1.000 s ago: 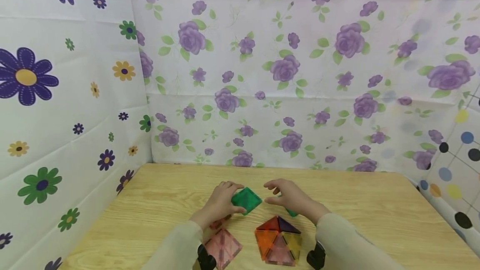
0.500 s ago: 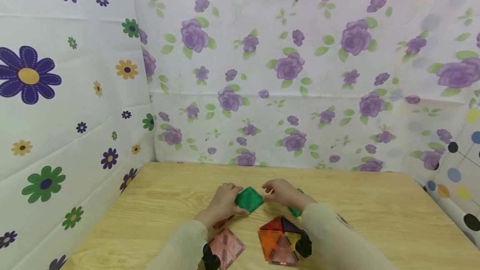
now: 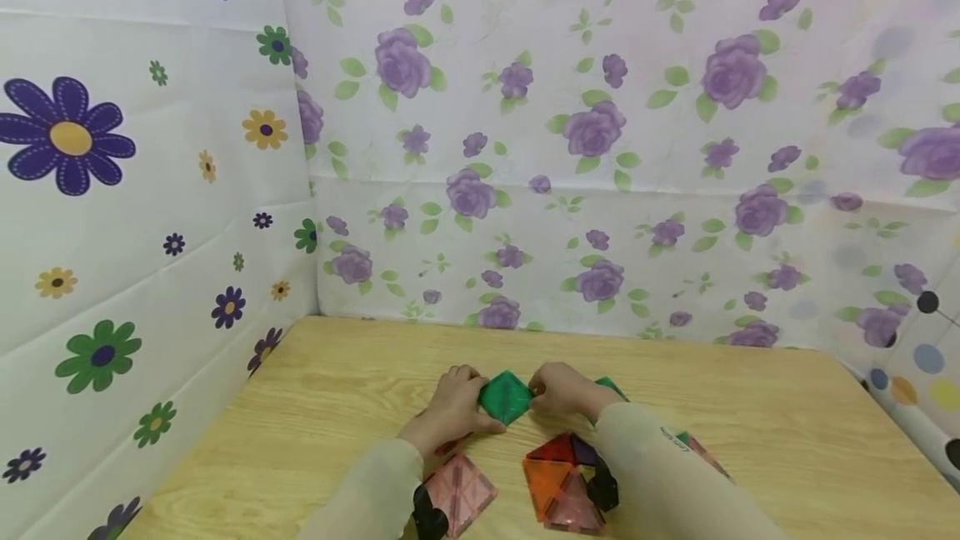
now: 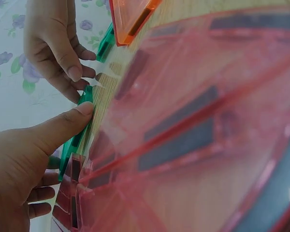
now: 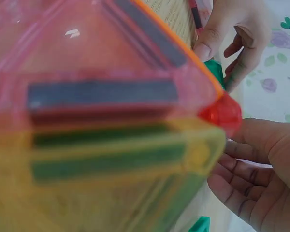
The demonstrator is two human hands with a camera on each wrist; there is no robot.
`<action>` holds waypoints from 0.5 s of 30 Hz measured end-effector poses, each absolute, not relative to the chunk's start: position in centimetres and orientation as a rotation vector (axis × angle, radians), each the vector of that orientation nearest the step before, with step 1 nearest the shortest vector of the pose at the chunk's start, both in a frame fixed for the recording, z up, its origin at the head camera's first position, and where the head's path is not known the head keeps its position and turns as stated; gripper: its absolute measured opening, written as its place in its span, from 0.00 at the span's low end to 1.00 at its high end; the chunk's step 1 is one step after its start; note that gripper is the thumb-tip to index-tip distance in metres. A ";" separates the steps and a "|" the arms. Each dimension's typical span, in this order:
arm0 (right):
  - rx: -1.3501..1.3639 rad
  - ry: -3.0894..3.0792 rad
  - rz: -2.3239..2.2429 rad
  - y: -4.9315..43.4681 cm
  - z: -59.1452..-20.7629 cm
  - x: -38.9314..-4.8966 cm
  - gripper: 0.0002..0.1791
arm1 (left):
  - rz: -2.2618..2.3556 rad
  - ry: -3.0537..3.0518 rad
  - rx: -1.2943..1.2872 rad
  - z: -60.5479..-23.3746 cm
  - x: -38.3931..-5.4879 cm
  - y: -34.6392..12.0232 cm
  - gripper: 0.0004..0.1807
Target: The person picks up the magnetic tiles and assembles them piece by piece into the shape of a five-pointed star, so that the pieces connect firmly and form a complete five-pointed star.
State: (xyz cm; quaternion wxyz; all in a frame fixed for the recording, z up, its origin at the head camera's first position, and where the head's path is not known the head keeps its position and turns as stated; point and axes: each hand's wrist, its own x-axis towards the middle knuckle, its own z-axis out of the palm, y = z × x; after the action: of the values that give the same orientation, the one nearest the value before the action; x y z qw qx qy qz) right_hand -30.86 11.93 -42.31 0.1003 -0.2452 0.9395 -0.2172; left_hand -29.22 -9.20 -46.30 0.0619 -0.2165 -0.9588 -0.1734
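Now, left hand [image 3: 456,402] gripping translucent green diamond [image 3: 506,397], wood-grained tabletop [image 3: 356,369].

Wood-grain table [image 3: 360,365] with tiles [image 3: 506,397] (green, pink, orange) on it

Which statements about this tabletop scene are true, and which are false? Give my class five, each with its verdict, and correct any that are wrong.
1. The left hand holds a green piece. True.

2. The right hand rests on the orange tile. False: it is at the side of the green piece, farther from the person than the orange tile.

3. The red tile sits against the orange tile. True.

4. The paired pink pieces lie at the far edge of the table. False: they lie on the near side, beside the left sleeve.

5. The cloth behind the table shows purple flowers. True.
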 end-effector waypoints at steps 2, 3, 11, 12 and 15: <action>-0.722 2.778 -0.644 11.9 -42.4 -30.9 0.15 | -0.558 -2.908 -0.644 -46.3 -29.2 -9.1 0.43; -0.713 2.775 -0.654 11.9 -42.4 -30.8 0.14 | -0.574 -2.913 -0.638 -46.3 -29.3 -9.0 0.43; -0.701 2.622 -0.862 12.3 -41.7 -30.6 0.10 | -0.677 -2.940 -0.600 -46.2 -29.3 -9.1 0.43; -0.702 2.587 -0.904 12.4 -41.6 -30.6 0.10 | -0.691 -2.943 -0.595 -46.3 -29.3 -9.1 0.43; -0.682 2.526 -0.987 12.5 -41.6 -30.4 0.13 | -0.728 -2.941 -0.588 -46.4 -29.2 -9.2 0.42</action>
State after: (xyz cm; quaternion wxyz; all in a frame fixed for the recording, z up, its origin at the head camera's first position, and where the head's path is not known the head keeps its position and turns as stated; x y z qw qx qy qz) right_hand -30.43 12.50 -41.59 0.1719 -0.2402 0.8898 -0.3479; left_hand -29.16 -9.18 -46.41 0.0279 -0.1904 -0.9526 -0.2358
